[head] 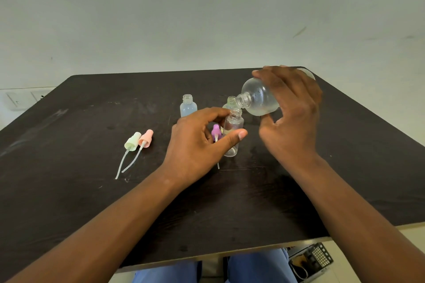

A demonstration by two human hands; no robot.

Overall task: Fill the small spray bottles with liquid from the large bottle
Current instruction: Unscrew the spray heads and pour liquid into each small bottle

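Nearest us, our two forearms reach out over the dark worktop (69, 202). We take the clear small bottle (233, 131) as our landmark. Our left hand (197, 142) steadies it upright, fingers curled round its far side and thumb pressed on its near side, pinching it. Our right hand (292, 108) grips the large bottle (259, 99) just above and right of the landmark, fingers wrapped over its body.

The large bottle lies tipped nearly flat, its long axis running right to left, open mouth pointing left and slightly down at the landmark's open neck. The landmark's own axis stands vertical, mouth up. We see a little liquid low inside it, so we judge this fill barely begun.

Behind the landmark stands a greenish small bottle (230, 103), and behind and left of it a bluish one (188, 106); both are uncapped, their levels unclear. A purple spray head (215, 131) lies just left of the landmark, under our left hand. Well left of it lie a green spray head (132, 141) and a pink one (146, 138), touching. Capping all three remains.
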